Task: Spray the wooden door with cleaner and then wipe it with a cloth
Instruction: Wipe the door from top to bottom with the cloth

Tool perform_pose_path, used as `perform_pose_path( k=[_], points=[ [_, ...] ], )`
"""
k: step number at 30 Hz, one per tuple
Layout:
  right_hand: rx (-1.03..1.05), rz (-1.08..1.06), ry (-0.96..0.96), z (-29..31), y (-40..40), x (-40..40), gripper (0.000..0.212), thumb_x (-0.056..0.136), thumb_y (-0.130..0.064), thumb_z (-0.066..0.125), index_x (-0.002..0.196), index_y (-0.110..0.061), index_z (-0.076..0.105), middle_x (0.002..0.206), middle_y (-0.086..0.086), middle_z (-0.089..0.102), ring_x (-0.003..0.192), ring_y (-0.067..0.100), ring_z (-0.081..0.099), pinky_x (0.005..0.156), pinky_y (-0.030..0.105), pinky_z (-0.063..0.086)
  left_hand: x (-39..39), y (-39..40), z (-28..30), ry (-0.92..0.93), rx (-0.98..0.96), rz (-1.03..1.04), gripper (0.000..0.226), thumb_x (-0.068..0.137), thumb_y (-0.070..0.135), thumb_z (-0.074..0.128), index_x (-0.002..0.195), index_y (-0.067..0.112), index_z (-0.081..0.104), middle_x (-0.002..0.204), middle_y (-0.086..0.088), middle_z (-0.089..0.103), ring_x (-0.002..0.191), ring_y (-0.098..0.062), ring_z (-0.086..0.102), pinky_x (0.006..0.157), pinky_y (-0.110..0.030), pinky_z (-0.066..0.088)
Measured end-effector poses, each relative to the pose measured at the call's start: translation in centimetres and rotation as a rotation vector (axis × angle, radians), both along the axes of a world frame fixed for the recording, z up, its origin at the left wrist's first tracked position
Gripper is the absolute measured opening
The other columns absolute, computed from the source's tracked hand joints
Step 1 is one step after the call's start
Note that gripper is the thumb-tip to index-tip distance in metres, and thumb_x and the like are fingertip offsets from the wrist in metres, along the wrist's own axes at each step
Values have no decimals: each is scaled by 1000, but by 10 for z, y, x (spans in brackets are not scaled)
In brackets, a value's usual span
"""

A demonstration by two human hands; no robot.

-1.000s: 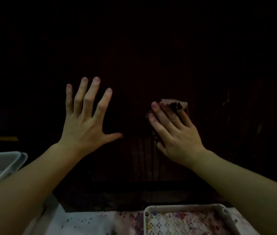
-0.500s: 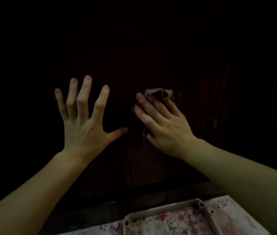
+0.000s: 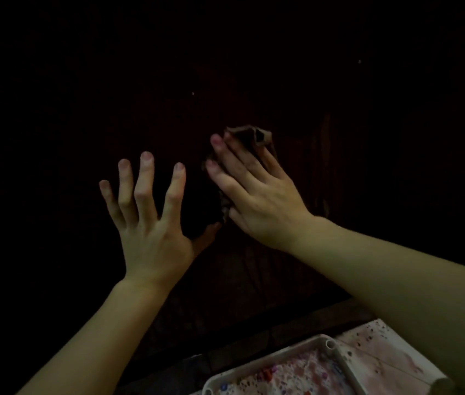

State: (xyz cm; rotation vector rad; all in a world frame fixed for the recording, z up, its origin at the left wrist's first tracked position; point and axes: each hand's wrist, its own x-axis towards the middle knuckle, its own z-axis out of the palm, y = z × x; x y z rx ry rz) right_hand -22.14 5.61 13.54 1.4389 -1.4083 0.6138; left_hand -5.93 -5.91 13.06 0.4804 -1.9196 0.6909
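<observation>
The dark wooden door [image 3: 325, 172] fills most of the dim view in front of me. My right hand [image 3: 257, 192] lies flat on it with straight fingers and presses a crumpled brownish cloth [image 3: 249, 135] against the wood; the cloth shows past my fingertips and below my thumb. My left hand [image 3: 145, 220] is spread flat on the door just to the left, fingers wide apart, holding nothing. No spray bottle is in view.
A white tray [image 3: 296, 352] speckled with coloured stains sits at the bottom right on a stained white surface [image 3: 390, 357]. A dark ledge [image 3: 254, 337] runs along the foot of the door.
My right hand has slid the cloth up and slightly left across the door. My view has swung to the left, so the grey tray at the left edge has left the frame.
</observation>
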Motion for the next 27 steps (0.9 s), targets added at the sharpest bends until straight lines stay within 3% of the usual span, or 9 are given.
perform_pose_path(
  k=[4, 9, 11, 14, 18, 21, 25, 27],
  points=[
    [-136, 22, -24, 12, -9, 4, 38, 95, -20, 52, 130, -8, 60, 150, 13, 40, 138, 30, 37, 112, 45, 32, -7, 5, -3, 16, 48, 7, 88, 81, 74, 51, 146, 18, 30, 151, -18, 11, 142, -43, 8, 115, -63, 5],
    [-220, 36, -90, 13, -7, 4, 23, 89, -28, 64, 107, -15, 68, 121, 8, 40, 107, 27, 46, 89, 40, 40, -10, 8, -4, 12, 56, 21, 92, 73, 69, 55, 145, 18, 28, 149, -18, 12, 141, -43, 8, 115, -63, 6],
    [-240, 71, -148, 17, -10, 18, 17, 89, -27, 63, 100, -14, 65, 107, 12, 53, 93, 28, 52, 76, 40, 44, -10, 8, -4, 19, 55, 21, 91, 73, 68, 56, 144, 18, 29, 149, -18, 12, 142, -43, 8, 116, -63, 6],
    [-178, 133, -293, 14, -16, 48, 21, 94, -31, 51, 107, -17, 44, 96, 11, 57, 81, 24, 52, 67, 36, 41, -12, 8, -3, 33, 65, -8, 85, 80, 68, 53, 144, 18, 28, 149, -17, 11, 142, -42, 6, 116, -62, 3],
    [-82, 181, -515, 2, -10, 69, 23, 91, -30, 48, 106, -13, 49, 98, 7, 54, 81, 20, 53, 65, 40, 47, -10, 5, -4, 0, 38, -71, 54, 91, 47, 57, 133, 20, 37, 150, -17, 11, 141, -48, 5, 113, -67, 2],
    [26, 174, -514, -5, 5, 68, 33, 91, -37, 50, 111, -12, 56, 107, 6, 54, 91, 19, 53, 72, 38, 49, -5, 2, -6, -54, 13, -94, 33, 98, 46, 48, 121, 22, 47, 151, -18, 13, 140, -51, 6, 112, -70, 1],
    [256, 86, -500, -22, 30, 64, 59, 88, -49, 49, 139, -23, 38, 132, 5, 44, 111, 22, 50, 85, 40, 51, 1, 5, -3, -104, 19, -127, 31, 101, 47, 37, 99, 20, 51, 152, -20, 16, 138, -56, 5, 111, -71, -2],
    [300, 100, -663, -26, 40, 64, 59, 89, -44, 51, 143, -36, 27, 131, -1, 43, 111, 21, 54, 84, 40, 54, 3, 7, -1, -111, 29, -124, 29, 100, 45, 39, 95, 20, 51, 152, -20, 17, 139, -56, 4, 110, -71, -3]
  ],
)
